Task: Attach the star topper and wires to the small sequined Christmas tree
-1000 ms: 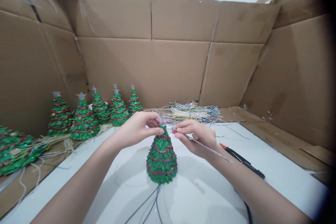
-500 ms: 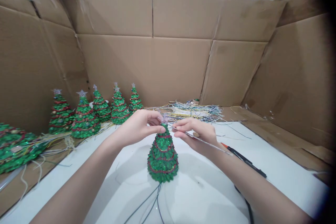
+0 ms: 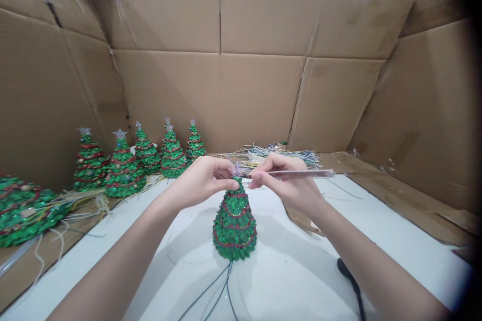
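A small green Christmas tree point(image 3: 235, 230) with red garlands stands upright on the white table in the middle of the head view. My left hand point(image 3: 207, 180) pinches around its tip, at the clear star point(image 3: 237, 169). From the right, my right hand point(image 3: 288, 180) grips a slim tool with a translucent handle point(image 3: 309, 174), held nearly level like a pen. The tool's thin dark end reaches toward the base of the star; whether it touches is too small to tell. Dark wires point(image 3: 214, 293) run out from under the tree toward me.
Several finished-looking trees point(image 3: 124, 168) stand at the left and back left, one lying on its side point(image 3: 26, 210). A bundle of wires point(image 3: 259, 153) lies behind my hands. Cardboard walls point(image 3: 259, 100) surround the table. A black cord point(image 3: 352, 281) lies by my right forearm.
My right hand has turned and risen slightly, bringing the tool from slanting down to nearly level. The black tool with an orange tip is out of sight. My left hand stays at the star.
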Available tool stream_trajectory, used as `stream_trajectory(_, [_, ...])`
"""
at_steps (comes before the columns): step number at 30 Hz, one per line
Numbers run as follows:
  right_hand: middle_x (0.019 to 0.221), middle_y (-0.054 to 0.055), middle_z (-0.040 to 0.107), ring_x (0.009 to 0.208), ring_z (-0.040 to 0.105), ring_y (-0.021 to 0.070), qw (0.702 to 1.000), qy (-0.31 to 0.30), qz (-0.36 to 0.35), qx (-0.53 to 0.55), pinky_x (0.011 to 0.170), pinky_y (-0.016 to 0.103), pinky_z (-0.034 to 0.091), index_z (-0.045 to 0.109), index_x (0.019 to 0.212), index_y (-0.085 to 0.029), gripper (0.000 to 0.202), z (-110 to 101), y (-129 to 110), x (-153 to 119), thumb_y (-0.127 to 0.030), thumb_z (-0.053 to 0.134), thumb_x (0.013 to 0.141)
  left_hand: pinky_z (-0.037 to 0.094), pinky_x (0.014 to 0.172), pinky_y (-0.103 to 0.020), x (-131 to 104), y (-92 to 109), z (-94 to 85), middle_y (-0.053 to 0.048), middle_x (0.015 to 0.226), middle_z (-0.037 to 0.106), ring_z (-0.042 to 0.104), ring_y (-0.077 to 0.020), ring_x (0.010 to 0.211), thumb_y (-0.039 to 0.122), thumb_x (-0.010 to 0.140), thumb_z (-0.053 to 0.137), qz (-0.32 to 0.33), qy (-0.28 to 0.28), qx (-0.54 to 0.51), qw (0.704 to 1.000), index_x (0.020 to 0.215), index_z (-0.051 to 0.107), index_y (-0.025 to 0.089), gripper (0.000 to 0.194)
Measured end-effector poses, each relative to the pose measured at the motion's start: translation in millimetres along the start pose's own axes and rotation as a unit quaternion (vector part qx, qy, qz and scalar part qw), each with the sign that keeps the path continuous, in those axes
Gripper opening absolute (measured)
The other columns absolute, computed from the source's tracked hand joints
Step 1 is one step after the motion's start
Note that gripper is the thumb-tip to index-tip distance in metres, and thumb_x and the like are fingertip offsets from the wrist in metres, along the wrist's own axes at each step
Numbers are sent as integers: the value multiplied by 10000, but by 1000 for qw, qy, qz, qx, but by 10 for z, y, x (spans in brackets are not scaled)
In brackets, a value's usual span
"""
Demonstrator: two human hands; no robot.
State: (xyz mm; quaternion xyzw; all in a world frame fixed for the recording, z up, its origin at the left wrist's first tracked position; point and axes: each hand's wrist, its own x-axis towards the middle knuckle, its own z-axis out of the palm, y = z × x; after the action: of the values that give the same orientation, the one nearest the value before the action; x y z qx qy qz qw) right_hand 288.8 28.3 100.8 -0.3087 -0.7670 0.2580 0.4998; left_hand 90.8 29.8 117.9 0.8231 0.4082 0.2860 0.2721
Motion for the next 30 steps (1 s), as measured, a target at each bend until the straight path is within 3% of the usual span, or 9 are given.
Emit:
stream_trajectory(10, [598,28,698,603,687,164,990,-8,92,105,579,269,545,482,652,-188,257,17,84,59,-371,620,768,450,621,-245,2,2,-7,-19,719,659,608,-157,712,256,766,587,5,-1,12,1000,767,610,150,108])
stream_trajectory(24, [590,27,693,558,670,148,950,53,155,265,579,271,557,503,641,-186,282,190,191,10,-409,629,758,445,611,-231,-6,-4,-8,-10,706,648,601,-142,694,250,765,583,7,2,14,1000,753,595,151,101])
stream_trajectory(27, [588,22,689,572,671,150,962,67,124,232,599,280,553,484,645,-192,281,206,183,-26,-406,602,783,447,614,-228,-6,-10,-13,-6,706,655,611,-142,699,251,761,589,2,4,15,1000,750,594,153,99])
stream_trajectory(30, [617,16,682,611,664,136,993,82,-14,88,592,254,530,527,661,-192,197,186,184,-84,-312,596,801,462,641,-237,-3,-12,-13,-13,736,673,627,-148,723,252,758,595,-6,3,7,1000,786,608,154,102])
